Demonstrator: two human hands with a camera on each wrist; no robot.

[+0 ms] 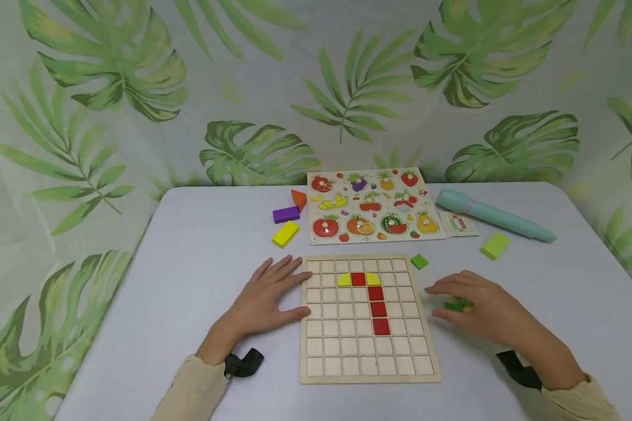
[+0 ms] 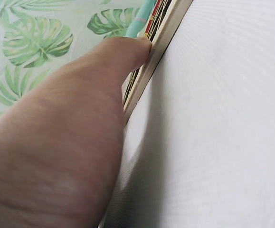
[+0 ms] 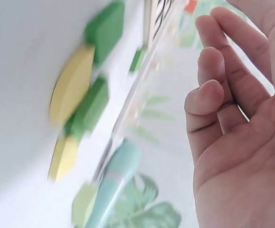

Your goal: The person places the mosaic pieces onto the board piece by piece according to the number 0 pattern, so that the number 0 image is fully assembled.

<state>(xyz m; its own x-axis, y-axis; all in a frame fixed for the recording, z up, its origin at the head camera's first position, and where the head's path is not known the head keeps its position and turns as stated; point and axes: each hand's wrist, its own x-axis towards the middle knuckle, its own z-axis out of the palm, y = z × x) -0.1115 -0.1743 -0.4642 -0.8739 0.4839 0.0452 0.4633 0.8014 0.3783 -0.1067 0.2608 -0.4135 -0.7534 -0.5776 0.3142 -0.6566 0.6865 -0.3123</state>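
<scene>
The left hand [image 1: 265,298], fingers spread, touched the left edge of the grid board [image 1: 342,365], which lay bearing red squares [image 1: 379,309] and yellow pieces [image 1: 344,280]. Right of it, green blocks [image 3: 107,31] and yellow blocks [image 3: 72,87] lay beneath the right hand [image 1: 484,307], its fingers loosely bent, thumb apart.

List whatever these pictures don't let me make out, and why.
- Head view: the green and yellow pieces, partly hidden by the right hand.
- Head view: fine print on the small card, too small.
- Left wrist view: most fingers of the left hand, hidden behind its thumb side.
- Right wrist view: the right hand's full outline, cut off by the right edge; those pieces' edges, blurred.
</scene>
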